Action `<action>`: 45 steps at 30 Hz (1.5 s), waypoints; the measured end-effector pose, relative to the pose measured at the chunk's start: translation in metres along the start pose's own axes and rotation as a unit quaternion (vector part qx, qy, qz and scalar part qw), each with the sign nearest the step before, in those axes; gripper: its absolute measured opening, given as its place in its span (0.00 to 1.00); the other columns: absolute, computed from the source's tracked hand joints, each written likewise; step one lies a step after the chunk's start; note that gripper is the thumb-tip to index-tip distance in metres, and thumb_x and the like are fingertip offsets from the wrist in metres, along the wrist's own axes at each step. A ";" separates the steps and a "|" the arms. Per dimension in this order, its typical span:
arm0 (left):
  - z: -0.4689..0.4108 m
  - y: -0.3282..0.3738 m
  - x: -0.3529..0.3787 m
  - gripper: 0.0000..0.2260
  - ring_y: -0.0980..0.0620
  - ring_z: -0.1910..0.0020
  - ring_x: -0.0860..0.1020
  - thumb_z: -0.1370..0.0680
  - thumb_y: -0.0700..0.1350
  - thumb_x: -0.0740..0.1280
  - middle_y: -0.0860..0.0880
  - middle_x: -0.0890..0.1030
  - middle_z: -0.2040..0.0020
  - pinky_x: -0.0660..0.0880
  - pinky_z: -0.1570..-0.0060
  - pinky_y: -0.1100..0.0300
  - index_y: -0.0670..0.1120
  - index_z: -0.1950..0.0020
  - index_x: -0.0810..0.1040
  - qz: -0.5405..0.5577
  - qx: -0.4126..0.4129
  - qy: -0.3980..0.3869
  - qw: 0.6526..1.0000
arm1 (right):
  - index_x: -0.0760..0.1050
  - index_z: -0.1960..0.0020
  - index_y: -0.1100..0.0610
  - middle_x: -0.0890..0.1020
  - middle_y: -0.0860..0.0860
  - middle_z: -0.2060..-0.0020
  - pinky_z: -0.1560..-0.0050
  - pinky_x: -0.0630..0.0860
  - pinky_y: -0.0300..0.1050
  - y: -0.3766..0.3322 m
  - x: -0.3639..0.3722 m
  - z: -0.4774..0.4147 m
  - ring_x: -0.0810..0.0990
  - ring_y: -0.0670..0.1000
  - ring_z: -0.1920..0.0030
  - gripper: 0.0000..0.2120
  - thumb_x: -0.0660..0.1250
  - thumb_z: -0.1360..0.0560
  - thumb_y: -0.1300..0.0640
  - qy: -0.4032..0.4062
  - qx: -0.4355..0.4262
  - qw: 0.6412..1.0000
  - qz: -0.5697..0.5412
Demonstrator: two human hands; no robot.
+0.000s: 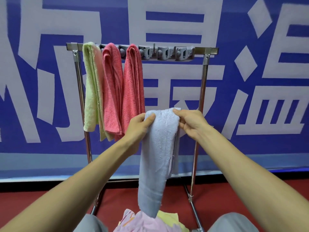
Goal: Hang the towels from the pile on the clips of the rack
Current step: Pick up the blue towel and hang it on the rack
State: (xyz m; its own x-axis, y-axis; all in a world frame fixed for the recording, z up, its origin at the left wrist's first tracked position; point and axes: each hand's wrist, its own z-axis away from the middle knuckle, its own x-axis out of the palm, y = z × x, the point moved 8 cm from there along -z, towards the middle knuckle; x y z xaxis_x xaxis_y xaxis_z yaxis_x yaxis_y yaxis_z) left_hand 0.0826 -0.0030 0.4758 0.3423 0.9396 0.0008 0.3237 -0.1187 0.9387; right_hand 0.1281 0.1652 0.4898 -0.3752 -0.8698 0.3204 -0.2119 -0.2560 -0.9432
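Observation:
A light blue towel (157, 153) hangs folded lengthwise in front of me, well below the rack's top bar. My left hand (138, 126) pinches its upper left corner and my right hand (189, 123) pinches its upper right corner. The metal rack (202, 91) carries a grey strip of clips (167, 53) along its top bar. A green towel (91, 91) and two pink towels (112, 96) (133, 87) hang from the left clips. The right clips hold nothing. The pile of towels (142, 221), pink and yellow, lies on my lap under the blue towel's lower end.
A blue banner with large white characters (250, 64) covers the wall behind the rack. The floor (217, 198) is red. The rack's base bars (194, 208) run along the floor near my grey-trousered knees.

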 end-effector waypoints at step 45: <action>-0.071 0.097 0.033 0.14 0.54 0.60 0.82 0.19 0.44 0.61 0.47 0.83 0.54 0.80 0.58 0.62 0.39 0.39 0.77 0.126 0.001 -0.186 0.974 | 0.77 0.67 0.60 0.80 0.55 0.71 0.64 0.77 0.41 -0.121 0.046 -0.043 0.81 0.51 0.66 0.17 0.60 0.21 0.59 -0.188 -0.087 0.974 -0.095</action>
State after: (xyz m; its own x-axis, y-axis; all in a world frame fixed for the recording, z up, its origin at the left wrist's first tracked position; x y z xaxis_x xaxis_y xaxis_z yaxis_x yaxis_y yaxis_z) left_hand 0.0627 0.0394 0.5912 0.7075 0.6986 0.1064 0.1888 -0.3319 0.9242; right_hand 0.0978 0.1742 0.6222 0.0351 -0.9146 0.4029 -0.4069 -0.3813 -0.8301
